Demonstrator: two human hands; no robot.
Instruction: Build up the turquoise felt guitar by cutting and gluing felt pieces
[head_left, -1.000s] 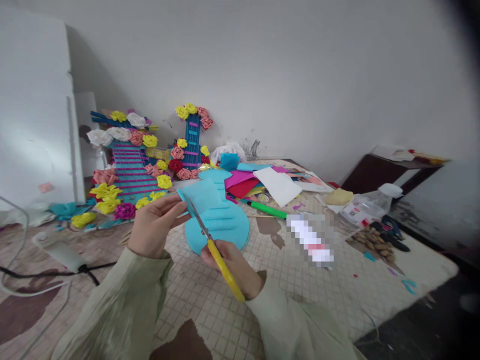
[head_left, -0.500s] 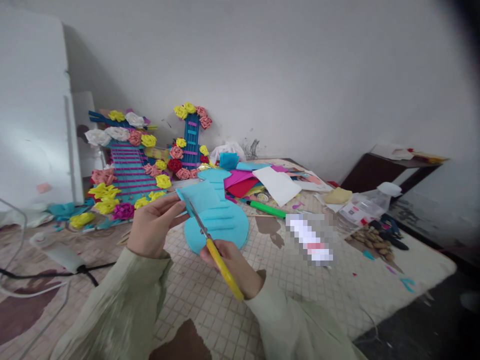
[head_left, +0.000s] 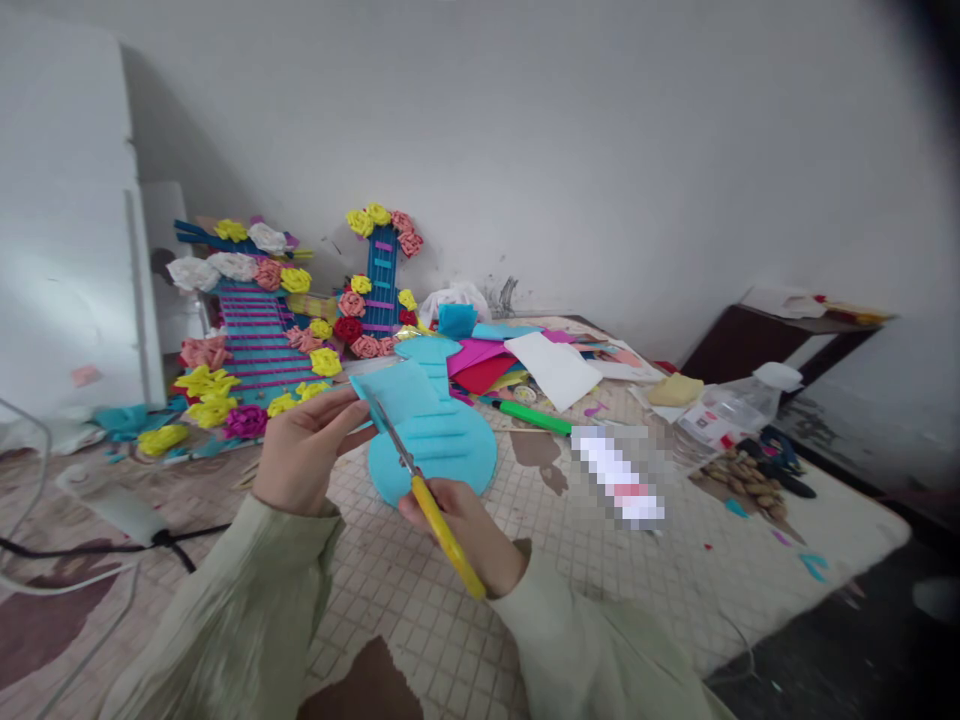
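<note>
My left hand (head_left: 304, 455) pinches a light blue sheet (head_left: 397, 390) by its left edge and holds it up above the floor. My right hand (head_left: 461, 530) grips yellow-handled scissors (head_left: 427, 505), whose blades reach up into the sheet's lower edge. Behind the sheet, a light blue guitar-shaped cutout (head_left: 442, 440) lies flat on the tiled mat (head_left: 420, 600).
Two blue craft pieces with paper roses (head_left: 255, 330) stand at the back left. Coloured sheets (head_left: 517, 365), a green marker (head_left: 534, 417), a plastic bottle (head_left: 739, 400) and a heap of nuts (head_left: 750, 480) lie to the right. A cable and plug (head_left: 120, 510) lie at the left. A dark low table (head_left: 772, 345) stands far right.
Hardly anything differs. Both hands, the sheet and the scissors keep their places; the view has shifted very slightly.
</note>
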